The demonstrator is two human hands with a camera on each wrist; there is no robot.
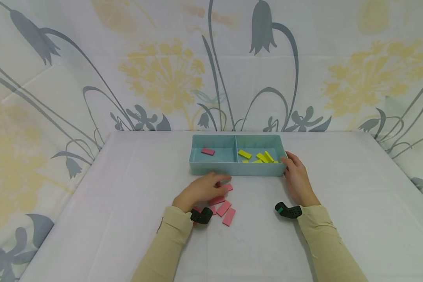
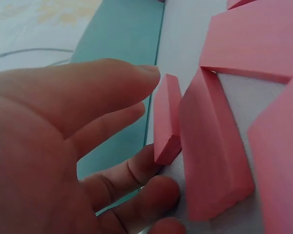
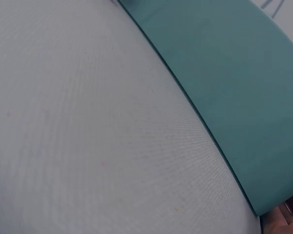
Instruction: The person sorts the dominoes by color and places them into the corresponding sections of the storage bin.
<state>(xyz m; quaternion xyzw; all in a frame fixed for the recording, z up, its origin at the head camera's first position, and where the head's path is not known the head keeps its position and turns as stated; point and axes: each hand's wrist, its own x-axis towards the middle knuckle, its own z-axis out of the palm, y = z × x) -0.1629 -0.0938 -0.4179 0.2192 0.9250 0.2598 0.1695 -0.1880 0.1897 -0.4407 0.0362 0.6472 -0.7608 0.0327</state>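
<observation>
Head view takes in a white-covered desk [image 1: 253,243] backed by flower-print cloth [image 1: 172,76]. Near the rear edge stands a pale teal two-compartment tray [image 1: 211,169]; its divider [image 1: 236,149] parts one stowed pink block [image 1: 208,151] on the left from several yellow blocks [image 1: 244,154] on the right. Loose pink blocks [image 1: 229,217] lie in front, crowded about the left grip [image 1: 203,188], which is wide, thumb and fingers apart beside the nearest pink block [image 2: 167,119]. The right grip [image 1: 297,178] holds the tray's right end, thumb at the rim.

The left hand and its black wrist camera [image 1: 201,216] cover part of the cluster, and the tray's front wall cuts off the lower yellow pieces. Thumb contact on the left is hard to make out. Right wrist view shows mostly cloth and tray wall, with fingers cropped at the lower corner.
</observation>
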